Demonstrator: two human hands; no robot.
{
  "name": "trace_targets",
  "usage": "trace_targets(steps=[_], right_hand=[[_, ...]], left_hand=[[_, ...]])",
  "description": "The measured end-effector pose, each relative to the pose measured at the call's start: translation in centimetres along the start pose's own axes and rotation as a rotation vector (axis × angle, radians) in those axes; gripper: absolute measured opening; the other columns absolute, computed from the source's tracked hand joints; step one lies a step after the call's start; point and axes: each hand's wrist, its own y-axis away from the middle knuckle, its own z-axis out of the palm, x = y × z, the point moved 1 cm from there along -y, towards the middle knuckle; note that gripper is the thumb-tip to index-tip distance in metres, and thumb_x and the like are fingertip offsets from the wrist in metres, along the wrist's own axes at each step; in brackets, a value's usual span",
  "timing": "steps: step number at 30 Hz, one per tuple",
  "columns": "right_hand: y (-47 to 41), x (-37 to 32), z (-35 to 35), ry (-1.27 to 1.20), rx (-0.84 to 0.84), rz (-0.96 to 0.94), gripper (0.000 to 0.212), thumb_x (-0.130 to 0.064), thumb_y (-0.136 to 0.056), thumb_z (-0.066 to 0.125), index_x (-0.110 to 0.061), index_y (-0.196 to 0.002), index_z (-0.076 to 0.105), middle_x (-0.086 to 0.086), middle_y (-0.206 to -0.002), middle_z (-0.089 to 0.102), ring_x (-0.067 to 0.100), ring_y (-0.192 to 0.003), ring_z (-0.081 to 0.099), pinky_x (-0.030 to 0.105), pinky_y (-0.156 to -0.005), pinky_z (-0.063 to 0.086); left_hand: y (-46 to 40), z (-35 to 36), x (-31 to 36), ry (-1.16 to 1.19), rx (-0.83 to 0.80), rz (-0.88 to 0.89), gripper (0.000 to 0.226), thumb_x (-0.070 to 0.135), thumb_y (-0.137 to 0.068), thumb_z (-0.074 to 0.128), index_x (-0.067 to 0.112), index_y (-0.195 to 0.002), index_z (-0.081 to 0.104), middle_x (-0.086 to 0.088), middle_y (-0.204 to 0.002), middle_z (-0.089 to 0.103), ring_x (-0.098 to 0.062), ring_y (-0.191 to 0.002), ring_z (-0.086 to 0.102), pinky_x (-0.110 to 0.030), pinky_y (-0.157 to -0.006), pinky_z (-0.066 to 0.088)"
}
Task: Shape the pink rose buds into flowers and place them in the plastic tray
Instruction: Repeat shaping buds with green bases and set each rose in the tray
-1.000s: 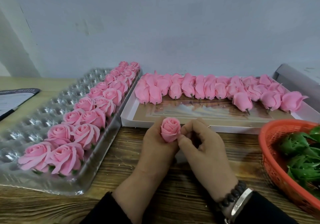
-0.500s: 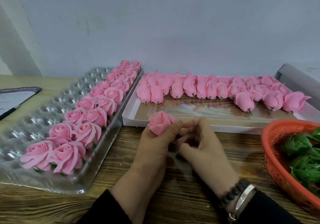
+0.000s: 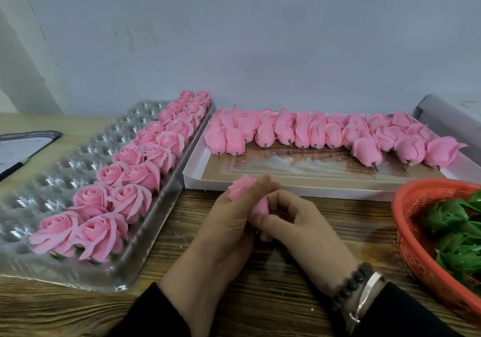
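Hands both pinched one rose bud (image 3: 240, 188), left hand (image 3: 229, 222) at its head, right hand (image 3: 299, 222) at its base; I'd peel petals gently, plastic tray (image 3: 86, 279) at nine o'clock.

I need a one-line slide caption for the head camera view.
Both hands shape a pink rose beside the plastic tray of finished flowers.

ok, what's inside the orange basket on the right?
Green leafy pieces are piled in the orange basket. The frame edge cuts off the basket's right part, and the pile hides its bottom, so anything underneath can't be seen.
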Motion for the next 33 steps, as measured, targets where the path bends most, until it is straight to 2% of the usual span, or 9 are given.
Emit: trace_targets(steps=[3,6,8,11,13,18,25,29,33], right_hand=[[0.1,-0.1,0.2,-0.031,-0.007,-0.013,0.007,-0.012,-0.081,0.065,-0.014,-0.087,0.063,-0.005,-0.071,0.062,0.001,-0.061,0.055,0.011,-0.061,0.044],[0.0,0.1,0.8,0.121,0.169,-0.153,0.02,-0.007,-0.079,0.066,-0.023,-0.087,0.058,-0.009,-0.076,0.06,-0.002,-0.067,0.055,0.007,-0.064,0.041],[0.1,-0.1,0.8,0.232,0.307,-0.258,0.019,-0.013,-0.077,0.066,-0.028,-0.083,0.056,-0.01,-0.075,0.058,0.001,-0.069,0.055,0.007,-0.064,0.04],[0.6,-0.5,0.4,0.214,0.393,-0.343,0.014,-0.021,-0.073,0.057,-0.032,-0.081,0.057,-0.012,-0.071,0.056,0.001,-0.06,0.051,0.006,-0.057,0.038],[0.7,-0.6,0.4,0.232,0.398,-0.389,0.017,-0.019,-0.075,0.055,-0.034,-0.084,0.056,-0.013,-0.071,0.054,0.0,-0.056,0.049,0.004,-0.055,0.036],[0.9,-0.6,0.9,0.279,0.277,-0.403,0.013,-0.023,-0.077,0.055,-0.032,-0.08,0.065,-0.008,-0.06,0.058,-0.001,-0.054,0.05,0.003,-0.055,0.035],[1.0,-0.5,1.1,0.266,0.234,-0.315,0.025,-0.024,-0.076,0.053,-0.034,-0.089,0.071,-0.023,-0.072,0.066,-0.005,-0.071,0.061,0.001,-0.064,0.041],[0.9,-0.6,1.0,0.259,0.255,-0.307,0.024,-0.025,-0.076,0.052,-0.047,-0.083,0.061,-0.018,-0.058,0.058,-0.002,-0.058,0.054,0.003,-0.056,0.037],[0.8,-0.3,0.9,0.263,0.262,-0.272,0.027,-0.026,-0.075,0.051,-0.033,-0.093,0.071,-0.02,-0.055,0.056,-0.002,-0.058,0.054,0.004,-0.057,0.038]], left_hand=[[0.1,0.1,0.3,-0.073,0.042,0.08,0.037,0.029,-0.059,0.072,0.0,-0.08,0.07,-0.021,-0.081,0.061,-0.034,-0.083,0.051,-0.038,-0.07,0.045],[0.1,0.2,0.6,-0.283,0.168,0.337,0.036,0.015,-0.068,0.071,-0.015,-0.084,0.06,-0.028,-0.078,0.063,-0.03,-0.072,0.06,-0.035,-0.064,0.056],[0.1,0.1,0.8,-0.442,0.239,0.471,0.032,0.007,-0.073,0.07,-0.02,-0.08,0.055,-0.025,-0.068,0.058,-0.023,-0.063,0.054,-0.03,-0.055,0.05],[0.4,0.2,1.1,-0.583,0.243,0.563,0.028,0.003,-0.073,0.071,-0.015,-0.074,0.051,-0.011,-0.057,0.052,-0.01,-0.052,0.049,-0.018,-0.048,0.042],[0.4,0.3,1.1,-0.591,0.245,0.577,0.023,-0.002,-0.072,0.071,-0.01,-0.07,0.05,0.0,-0.054,0.051,-0.002,-0.049,0.047,-0.012,-0.048,0.04],[0.1,0.2,0.8,-0.564,0.264,0.573,0.025,-0.008,-0.067,0.071,0.001,-0.067,0.047,0.005,-0.052,0.046,0.0,-0.046,0.039,-0.01,-0.045,0.036],[-0.3,-0.3,0.2,-0.56,0.211,0.57,0.021,-0.011,-0.071,0.069,-0.016,-0.079,0.051,-0.016,-0.066,0.054,-0.015,-0.06,0.049,-0.022,-0.054,0.044],[-0.2,-0.2,0.3,-0.622,0.239,0.589,0.019,-0.005,-0.067,0.067,-0.001,-0.074,0.05,0.0,-0.06,0.049,-0.004,-0.053,0.042,-0.015,-0.05,0.039],[-0.4,-0.4,0.2,-0.626,0.271,0.551,0.035,-0.014,-0.068,0.065,0.011,-0.089,0.051,0.0,-0.069,0.051,-0.004,-0.057,0.045,-0.018,-0.054,0.041]])
